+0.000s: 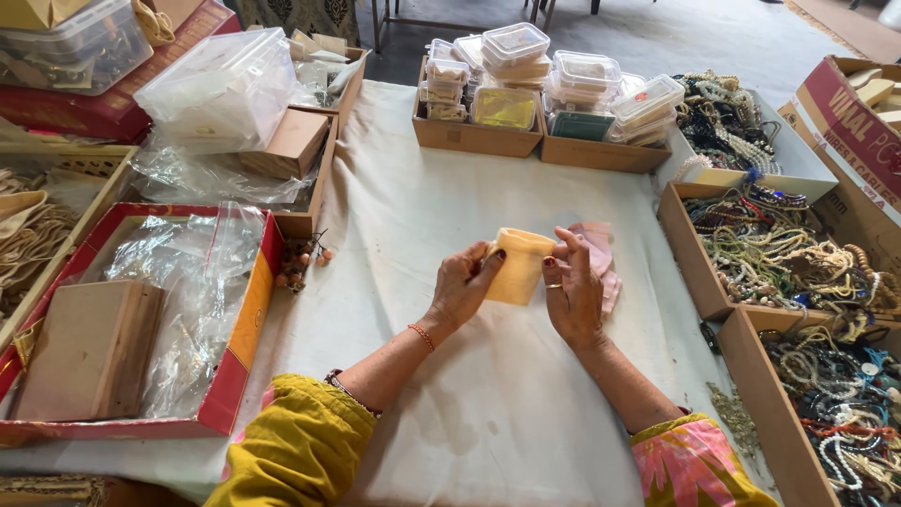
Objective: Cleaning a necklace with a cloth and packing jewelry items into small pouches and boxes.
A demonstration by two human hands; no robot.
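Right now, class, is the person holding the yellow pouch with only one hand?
No: both the left hand and the right hand grip the yellow pouch above the white cloth.

Far edge of the bench (pixel 488 394) has cardboard trays of clear lidded boxes (pixel 540 80). Right edge: open cartons of bead necklaces (pixel 788 253). Left edge: a red tray (pixel 239 376) with crumpled plastic bags (pixel 188 282) and a brown box (pixel 94 347).
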